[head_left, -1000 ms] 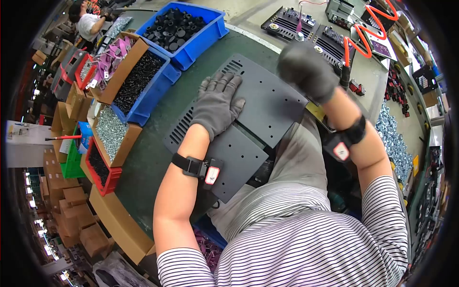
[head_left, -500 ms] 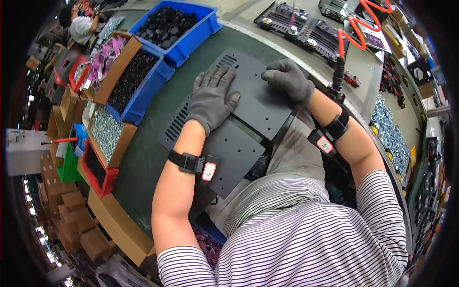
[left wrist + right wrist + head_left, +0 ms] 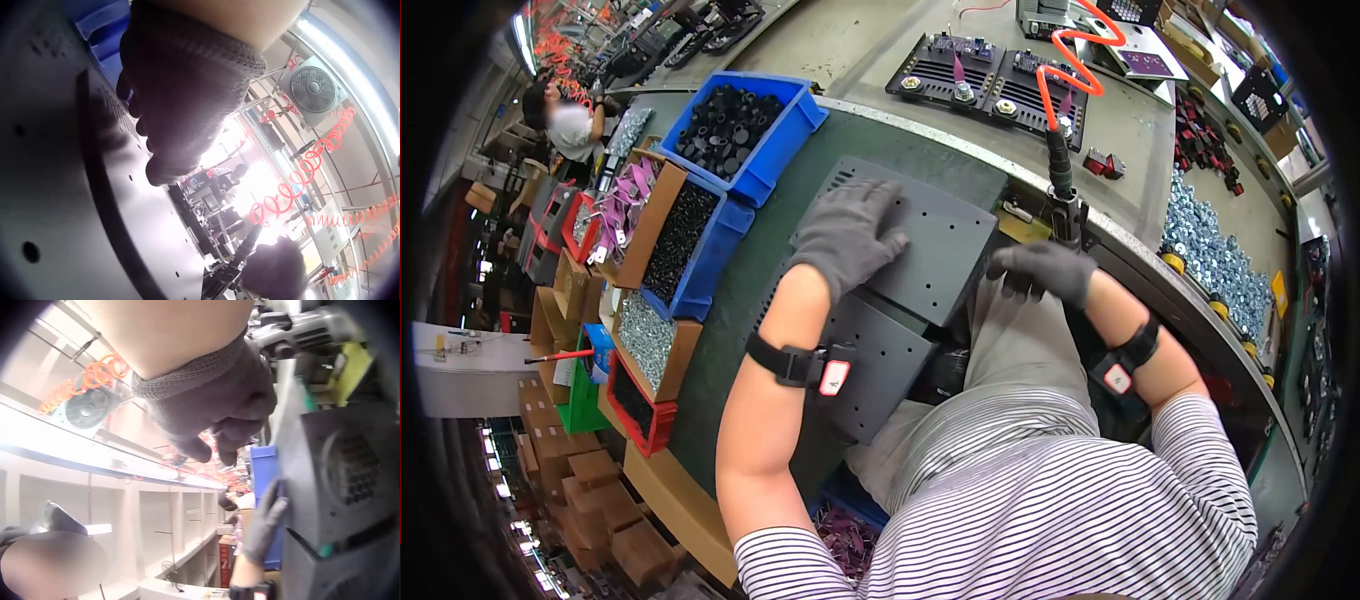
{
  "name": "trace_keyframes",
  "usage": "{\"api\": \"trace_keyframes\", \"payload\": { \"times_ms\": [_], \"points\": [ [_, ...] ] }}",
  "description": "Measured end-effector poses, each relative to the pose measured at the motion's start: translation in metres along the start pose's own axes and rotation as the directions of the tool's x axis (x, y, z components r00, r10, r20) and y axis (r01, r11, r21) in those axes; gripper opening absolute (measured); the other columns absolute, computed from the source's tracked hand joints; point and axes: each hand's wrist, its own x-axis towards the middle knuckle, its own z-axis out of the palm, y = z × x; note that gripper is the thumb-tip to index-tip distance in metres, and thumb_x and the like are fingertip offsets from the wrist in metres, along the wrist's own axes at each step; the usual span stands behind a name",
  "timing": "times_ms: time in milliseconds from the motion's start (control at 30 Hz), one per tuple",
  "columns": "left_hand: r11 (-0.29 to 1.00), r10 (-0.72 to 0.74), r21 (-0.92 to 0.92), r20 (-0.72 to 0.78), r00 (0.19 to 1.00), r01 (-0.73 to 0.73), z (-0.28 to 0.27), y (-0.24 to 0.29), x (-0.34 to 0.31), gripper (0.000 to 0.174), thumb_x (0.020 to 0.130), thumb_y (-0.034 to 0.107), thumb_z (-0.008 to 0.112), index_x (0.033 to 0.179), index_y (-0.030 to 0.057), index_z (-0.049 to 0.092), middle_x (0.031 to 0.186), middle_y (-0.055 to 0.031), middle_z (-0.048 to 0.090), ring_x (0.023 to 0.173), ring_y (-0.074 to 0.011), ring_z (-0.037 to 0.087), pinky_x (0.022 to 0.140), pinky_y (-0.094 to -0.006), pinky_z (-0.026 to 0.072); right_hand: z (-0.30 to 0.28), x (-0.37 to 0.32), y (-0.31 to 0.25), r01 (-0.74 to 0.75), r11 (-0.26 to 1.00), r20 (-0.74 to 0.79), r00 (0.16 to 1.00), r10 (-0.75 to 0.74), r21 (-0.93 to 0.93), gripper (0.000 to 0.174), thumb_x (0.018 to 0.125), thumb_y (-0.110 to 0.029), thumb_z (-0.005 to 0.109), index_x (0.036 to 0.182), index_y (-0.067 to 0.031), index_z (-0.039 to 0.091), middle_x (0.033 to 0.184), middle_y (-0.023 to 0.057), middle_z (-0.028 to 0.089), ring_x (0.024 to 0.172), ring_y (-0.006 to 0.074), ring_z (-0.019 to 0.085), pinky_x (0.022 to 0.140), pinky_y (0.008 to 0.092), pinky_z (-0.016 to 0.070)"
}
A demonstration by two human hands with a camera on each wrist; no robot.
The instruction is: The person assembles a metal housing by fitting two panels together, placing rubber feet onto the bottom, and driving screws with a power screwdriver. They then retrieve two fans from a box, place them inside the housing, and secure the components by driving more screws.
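Observation:
Two flat dark grey metal panels with holes and slots lie side by side on the green mat: a far panel (image 3: 935, 250) and a near panel (image 3: 875, 355). My gloved left hand (image 3: 850, 235) rests palm down across them, fingers extended. It holds nothing. In the left wrist view, the glove (image 3: 181, 94) lies over the panel surface. Just off the far panel's right edge, above the lap, hangs my gloved right hand (image 3: 1045, 270), its fingers loosely bent and nothing seen in them. The right wrist view shows that glove (image 3: 212, 403) beside a powered screwdriver (image 3: 306, 331).
The screwdriver hangs upright on a red coiled hose (image 3: 1065, 75) behind the right hand. Blue bins (image 3: 775, 165) of black parts stand at the left, with a red bin (image 3: 650, 430) nearer. Slotted black assemblies (image 3: 990, 90) sit beyond the rail, bolts (image 3: 1210, 240) farther right.
My right hand goes from the screwdriver, blurred, to over the far panel, then back right off its edge. The left hand stays on the panels. The head view has shifted.

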Motion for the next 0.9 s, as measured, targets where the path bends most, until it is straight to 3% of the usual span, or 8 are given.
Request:
{"api": "trace_keyframes", "payload": {
  "times_ms": [133,200,267,333,533,600,733,900],
  "points": [
    [0.993,0.111,0.027,0.069,0.991,-0.113,0.007,0.023,0.036,0.057,0.082,0.038,0.058,0.131,0.0115,0.046,0.134,-0.0142,0.045,0.127,-0.0314,0.039,0.107,-0.0403,0.0285,0.029,0.048,0.068,0.065,0.983,-0.189,0.981,-0.033,0.170,0.028,0.086,-0.030,0.059,0.099,-0.0045,0.061,0.077,0.0032,0.062,0.068,0.0121,0.058,0.059,0.0258,0.0474],
    [0.990,0.135,0.013,0.109,0.985,-0.138,0.013,0.025,0.048,0.058,0.081,0.041,0.058,0.131,0.0131,0.047,0.133,-0.0144,0.047,0.126,-0.0318,0.039,0.107,-0.0411,0.0268,0.040,0.075,0.095,-0.012,0.735,0.035,0.999,-0.015,0.678,0.018,0.083,-0.019,0.060,0.094,-0.0057,0.061,0.078,0.0039,0.061,0.068,0.0145,0.058,0.059,0.0277,0.0482],
    [0.995,0.102,-0.020,0.235,0.966,-0.101,0.008,0.028,0.055,0.060,0.079,0.044,0.060,0.130,0.0151,0.049,0.131,-0.0144,0.047,0.125,-0.0328,0.040,0.107,-0.0414,0.0273,0.039,0.081,0.103,-0.151,0.625,0.153,0.987,0.051,0.766,0.016,0.079,-0.011,0.060,0.094,-0.0059,0.058,0.081,0.0042,0.059,0.072,0.0158,0.059,0.063,0.0294,0.0486],
    [0.993,0.116,-0.023,0.246,0.962,-0.114,0.003,0.029,0.054,0.060,0.077,0.045,0.062,0.129,0.0158,0.050,0.131,-0.0147,0.048,0.124,-0.0332,0.040,0.106,-0.0417,0.0280,0.053,0.083,0.108,-0.024,0.400,0.106,0.977,-0.183,0.916,0.023,0.078,-0.006,0.059,0.100,-0.0065,0.055,0.086,0.0033,0.059,0.082,0.0176,0.059,0.073,0.0324,0.0490],
    [0.979,0.131,-0.190,0.278,0.951,-0.079,-0.037,0.025,0.045,0.062,0.071,0.045,0.068,0.124,0.0142,0.054,0.122,-0.0154,0.052,0.119,-0.0340,0.044,0.102,-0.0412,0.0344,0.055,0.022,0.088,0.240,0.442,-0.159,0.964,-0.213,0.865,0.052,0.073,0.001,0.059,0.124,-0.0002,0.045,0.113,0.0107,0.057,0.107,0.0230,0.055,0.094,0.0377,0.0443],
    [0.953,0.176,-0.288,0.280,0.944,-0.092,-0.058,0.026,0.040,0.062,0.069,0.043,0.069,0.122,0.0130,0.056,0.119,-0.0157,0.053,0.117,-0.0339,0.046,0.100,-0.0409,0.0361,0.045,0.001,0.060,0.441,0.426,-0.234,0.859,-0.456,0.790,0.063,0.071,0.003,0.061,0.130,0.0012,0.041,0.121,0.0128,0.054,0.111,0.0242,0.054,0.096,0.0372,0.0430],
    [0.898,0.403,-0.302,0.269,0.875,-0.321,-0.100,0.044,0.028,0.050,0.064,0.034,0.074,0.107,0.0117,0.063,0.104,-0.0125,0.056,0.103,-0.0315,0.052,0.091,-0.0388,0.0416,0.021,-0.018,0.054,0.542,0.553,-0.384,0.840,-0.384,0.633,0.069,0.062,-0.006,0.068,0.126,0.0002,0.044,0.114,0.0123,0.057,0.106,0.0241,0.056,0.090,0.0336,0.0455],
    [0.875,0.478,-0.227,0.259,0.839,-0.428,-0.116,0.063,-0.017,0.038,0.063,0.029,0.074,0.096,0.0153,0.064,0.086,-0.0050,0.056,0.088,-0.0264,0.055,0.080,-0.0375,0.0429,-0.003,-0.039,0.015,0.683,0.629,-0.441,0.726,-0.527,0.373,0.042,0.057,-0.014,0.079,0.087,-0.0073,0.050,0.078,0.0051,0.054,0.068,0.0155,0.051,0.059,0.0257,0.0416]
  ]
}}
